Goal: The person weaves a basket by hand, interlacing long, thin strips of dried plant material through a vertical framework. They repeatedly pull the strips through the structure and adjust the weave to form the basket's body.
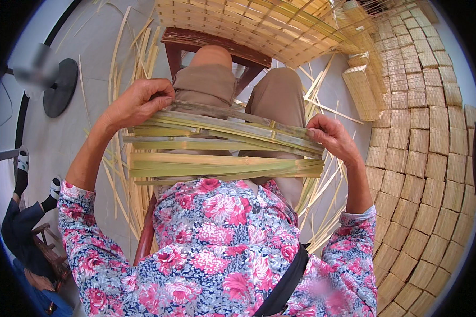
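A bamboo strip (246, 115) with darker nodes spans my lap, pinched at its left end by my left hand (142, 101) and at its right end by my right hand (333, 136). Under and beside it lie several more green and greyish bamboo strips (222, 165), laid crosswise over my thighs, some fanned and overlapping. Thumb and fingers of each hand are closed on the strip's ends. Beyond my knees stands a large woven bamboo panel or basket side (254, 27).
A dark red wooden bench (218, 41) stands before my knees. Loose pale strips (142, 55) litter the floor on both sides. Stacked woven bamboo boxes (416, 198) fill the right side. A black round fan base (61, 88) and a seated person's legs (23, 222) are at the left.
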`<state>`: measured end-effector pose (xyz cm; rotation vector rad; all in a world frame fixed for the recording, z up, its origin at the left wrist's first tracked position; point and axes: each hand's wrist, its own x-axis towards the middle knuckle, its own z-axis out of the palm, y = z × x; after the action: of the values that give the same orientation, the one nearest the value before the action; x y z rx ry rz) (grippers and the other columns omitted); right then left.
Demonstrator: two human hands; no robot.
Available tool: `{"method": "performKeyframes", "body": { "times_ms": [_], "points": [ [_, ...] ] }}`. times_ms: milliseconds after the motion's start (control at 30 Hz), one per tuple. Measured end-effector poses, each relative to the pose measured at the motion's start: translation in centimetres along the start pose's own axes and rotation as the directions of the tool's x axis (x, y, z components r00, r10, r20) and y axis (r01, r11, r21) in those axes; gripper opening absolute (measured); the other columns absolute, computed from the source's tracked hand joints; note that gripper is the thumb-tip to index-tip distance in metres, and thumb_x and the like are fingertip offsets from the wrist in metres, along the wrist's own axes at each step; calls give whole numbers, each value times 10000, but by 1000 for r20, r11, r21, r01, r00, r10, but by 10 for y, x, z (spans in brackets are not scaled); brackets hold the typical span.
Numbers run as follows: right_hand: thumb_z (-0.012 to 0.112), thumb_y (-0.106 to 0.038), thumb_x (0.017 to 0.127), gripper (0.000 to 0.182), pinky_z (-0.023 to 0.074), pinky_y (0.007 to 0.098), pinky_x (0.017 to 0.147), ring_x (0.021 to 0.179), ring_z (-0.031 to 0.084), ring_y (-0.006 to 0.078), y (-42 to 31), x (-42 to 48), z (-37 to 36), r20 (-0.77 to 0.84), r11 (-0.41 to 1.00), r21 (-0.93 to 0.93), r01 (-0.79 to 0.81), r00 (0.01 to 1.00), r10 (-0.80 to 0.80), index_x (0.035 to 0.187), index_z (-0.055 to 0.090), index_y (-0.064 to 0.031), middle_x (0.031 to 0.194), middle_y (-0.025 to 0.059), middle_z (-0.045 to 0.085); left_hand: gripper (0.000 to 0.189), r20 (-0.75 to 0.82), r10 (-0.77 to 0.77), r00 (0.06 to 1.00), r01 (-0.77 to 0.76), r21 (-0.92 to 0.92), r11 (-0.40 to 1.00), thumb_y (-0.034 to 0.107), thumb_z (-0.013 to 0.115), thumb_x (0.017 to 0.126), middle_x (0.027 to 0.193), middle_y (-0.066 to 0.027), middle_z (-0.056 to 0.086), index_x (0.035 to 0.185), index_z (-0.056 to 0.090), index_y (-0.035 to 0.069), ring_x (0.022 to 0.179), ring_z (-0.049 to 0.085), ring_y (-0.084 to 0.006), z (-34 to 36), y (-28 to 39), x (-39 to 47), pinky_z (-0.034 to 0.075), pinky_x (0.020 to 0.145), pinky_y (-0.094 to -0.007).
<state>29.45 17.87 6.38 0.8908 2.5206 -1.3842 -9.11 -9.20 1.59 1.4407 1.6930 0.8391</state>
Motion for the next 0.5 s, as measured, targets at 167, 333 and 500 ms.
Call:
{"method": "performKeyframes", "body": {
  "times_ms": [167, 333, 500],
  "points": [
    [656, -150, 934, 146, 440, 277, 685, 766, 489, 108, 8, 2, 3, -41, 999, -23, 24, 999, -25, 940, 604, -14, 802, -3, 558, 128, -19, -42, 999, 41, -49, 998, 111, 626, 924, 793, -23, 538, 958, 610, -12, 735, 474, -122, 0, 4, 4, 421, 663, -280],
    [636, -102, 930, 108, 444, 292, 697, 767, 493, 134, 5, -2, 4, -86, 992, -77, 95, 991, -102, 936, 588, -6, 808, 26, 564, 162, 38, 36, 999, -38, 51, 998, 114, 684, 889, 787, -41, 590, 971, 640, -19, 725, 523, -123, -6, 11, -3, 455, 671, -278],
    [632, -112, 927, 113, 449, 300, 705, 771, 502, 141, 2, -5, 6, -114, 996, -59, 60, 991, -67, 938, 597, -4, 813, 35, 574, 143, 7, -5, 1000, 5, -11, 1000, 63, 710, 857, 739, -60, 606, 953, 641, -17, 693, 547, -121, -8, 19, -11, 472, 654, -283]
  ]
}}
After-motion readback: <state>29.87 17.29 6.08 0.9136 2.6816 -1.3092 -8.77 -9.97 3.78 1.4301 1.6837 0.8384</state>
